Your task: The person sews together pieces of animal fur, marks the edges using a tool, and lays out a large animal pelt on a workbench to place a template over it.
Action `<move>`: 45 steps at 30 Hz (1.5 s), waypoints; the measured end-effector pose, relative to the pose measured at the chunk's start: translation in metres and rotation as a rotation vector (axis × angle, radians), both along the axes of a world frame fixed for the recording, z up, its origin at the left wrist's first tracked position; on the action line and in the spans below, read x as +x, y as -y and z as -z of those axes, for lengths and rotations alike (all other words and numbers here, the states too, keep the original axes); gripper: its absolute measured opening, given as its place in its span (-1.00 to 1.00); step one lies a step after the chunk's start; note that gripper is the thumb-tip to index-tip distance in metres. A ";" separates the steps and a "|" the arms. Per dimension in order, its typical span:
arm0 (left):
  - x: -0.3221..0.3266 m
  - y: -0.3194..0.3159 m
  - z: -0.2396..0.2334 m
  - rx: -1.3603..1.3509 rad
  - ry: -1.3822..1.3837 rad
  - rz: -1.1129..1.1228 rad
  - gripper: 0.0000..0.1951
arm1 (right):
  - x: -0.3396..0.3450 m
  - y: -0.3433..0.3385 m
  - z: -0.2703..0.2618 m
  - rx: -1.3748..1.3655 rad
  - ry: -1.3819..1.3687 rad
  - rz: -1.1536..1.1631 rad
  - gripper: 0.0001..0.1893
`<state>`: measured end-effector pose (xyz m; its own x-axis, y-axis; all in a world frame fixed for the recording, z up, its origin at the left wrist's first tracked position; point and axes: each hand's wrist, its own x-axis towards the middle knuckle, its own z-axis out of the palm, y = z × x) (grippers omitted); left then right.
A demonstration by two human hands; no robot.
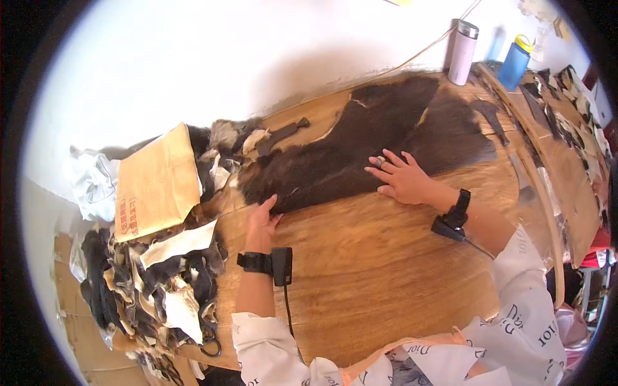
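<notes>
A long piece of dark brown fur pelt (333, 164) lies across the wooden tabletop (367, 270), hair side showing. Its pale cut edges are visible at a notch near the top and along a seam-like line to the right. At the pelt's lower left corner is my left hand (260, 219), touching its edge; several of its fingers are hidden, so I cannot tell whether it grips. My right hand (400, 178) rests palm down over the pelt's lower edge, fingers spread, with a ring on one finger. Each wrist wears a black strapped device with a cable.
Fur scraps (159, 289) are heaped on the left beside a brown paper envelope (157, 183) and a white plastic bag (94, 186). Dark flat tools or templates (285, 135) lie behind the pelt. A pink flask (463, 53) and a blue bottle (515, 62) stand near a wooden strip (536, 144).
</notes>
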<state>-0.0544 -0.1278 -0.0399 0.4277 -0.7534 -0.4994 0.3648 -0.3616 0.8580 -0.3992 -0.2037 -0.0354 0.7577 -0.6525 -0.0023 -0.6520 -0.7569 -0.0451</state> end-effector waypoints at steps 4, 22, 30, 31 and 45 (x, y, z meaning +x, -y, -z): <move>-0.011 0.002 0.008 -0.033 0.194 -0.024 -0.60 | -0.032 0.003 -0.005 0.121 0.015 0.080 -0.48; -0.129 0.089 -0.143 -0.482 1.654 0.150 -0.63 | -0.138 -0.020 0.022 -0.061 0.092 0.382 -0.41; -0.221 0.044 -0.096 -1.170 1.166 0.816 -0.69 | -0.110 -0.020 0.022 -0.210 0.192 0.298 -0.49; -0.213 0.035 -0.094 -1.108 1.108 0.826 -0.71 | -0.119 -0.024 0.013 -0.169 0.198 0.337 -0.49; 0.190 -0.307 -0.165 0.029 1.599 -0.392 -0.83 | -0.114 -0.025 0.003 0.025 -0.265 0.548 -0.47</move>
<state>0.1357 0.1796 0.1247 0.6416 -0.4805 0.5979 -0.7621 -0.4881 0.4255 -0.5129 -0.1784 -0.0381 0.2830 -0.9447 -0.1657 -0.9378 -0.3088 0.1586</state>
